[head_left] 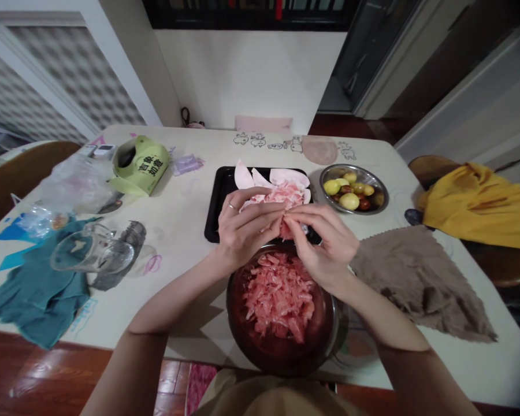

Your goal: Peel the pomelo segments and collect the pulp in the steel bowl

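My left hand [248, 226] and my right hand [324, 241] meet above the far rim of a deep metal bowl [286, 361]. Their fingertips pinch a piece of red pomelo flesh [285, 230] from both sides; the fingers partly cover it. Inside the bowl lies a heap of torn red pomelo pulp [279, 297]. Just beyond the hands, a black tray [215, 202] holds thick whitish-pink peel wedges [288, 177] and a pile of pale pink membrane scraps [288, 193].
A metal bowl of small fruit [383, 202] stands right of the tray, near a brown cloth [420, 283]. On the left are a glass pitcher [75, 251], a teal cloth [47, 294], a plastic bag [75, 182] and a green carton [149, 167]. Yellow fabric [485, 202] covers a chair.
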`<move>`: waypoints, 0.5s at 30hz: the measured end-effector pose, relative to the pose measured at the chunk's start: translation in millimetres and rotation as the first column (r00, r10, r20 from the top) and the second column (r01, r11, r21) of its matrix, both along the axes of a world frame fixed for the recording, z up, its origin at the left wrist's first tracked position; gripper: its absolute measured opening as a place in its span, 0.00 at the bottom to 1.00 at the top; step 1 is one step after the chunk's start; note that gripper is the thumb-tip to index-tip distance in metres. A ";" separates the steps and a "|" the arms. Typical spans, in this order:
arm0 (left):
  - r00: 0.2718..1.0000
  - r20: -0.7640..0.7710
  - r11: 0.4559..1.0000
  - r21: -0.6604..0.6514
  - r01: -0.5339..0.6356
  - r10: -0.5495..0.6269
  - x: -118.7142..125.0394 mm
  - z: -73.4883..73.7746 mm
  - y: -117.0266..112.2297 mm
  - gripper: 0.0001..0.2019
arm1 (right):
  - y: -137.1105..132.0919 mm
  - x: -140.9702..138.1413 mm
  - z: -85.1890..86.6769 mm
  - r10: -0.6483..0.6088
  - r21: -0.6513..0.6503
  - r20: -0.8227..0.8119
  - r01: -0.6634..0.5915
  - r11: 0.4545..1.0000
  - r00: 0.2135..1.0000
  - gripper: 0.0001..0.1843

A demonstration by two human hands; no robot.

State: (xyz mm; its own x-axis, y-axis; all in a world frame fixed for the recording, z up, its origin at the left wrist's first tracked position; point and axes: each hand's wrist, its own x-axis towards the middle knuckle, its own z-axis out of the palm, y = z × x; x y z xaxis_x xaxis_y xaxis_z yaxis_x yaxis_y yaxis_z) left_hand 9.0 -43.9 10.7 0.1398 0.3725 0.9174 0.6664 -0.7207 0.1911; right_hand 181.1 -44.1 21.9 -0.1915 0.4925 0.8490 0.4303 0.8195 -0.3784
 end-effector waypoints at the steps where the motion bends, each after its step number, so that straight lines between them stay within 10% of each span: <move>1: 0.999 0.029 1.000 -0.019 0.018 -0.017 1.9 0.0 -0.6 0.09 | -0.1 0.1 -0.1 0.004 0.007 0.002 -0.004 1.000 1.000 0.09; 15: 0.906 0.389 0.936 -0.225 0.270 -0.167 13.9 -1.5 -8.4 0.07 | 5.7 2.4 3.7 0.019 0.152 0.082 -0.031 0.988 0.996 0.11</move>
State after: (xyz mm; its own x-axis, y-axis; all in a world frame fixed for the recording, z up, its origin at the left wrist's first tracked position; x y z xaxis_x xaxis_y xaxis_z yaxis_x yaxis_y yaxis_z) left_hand 22.9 -52.3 9.2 -0.0725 0.6089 0.7900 0.3469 -0.7272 0.5923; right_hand 183.5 -38.4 25.6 -0.2726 0.3522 0.8954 0.4326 0.8761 -0.2129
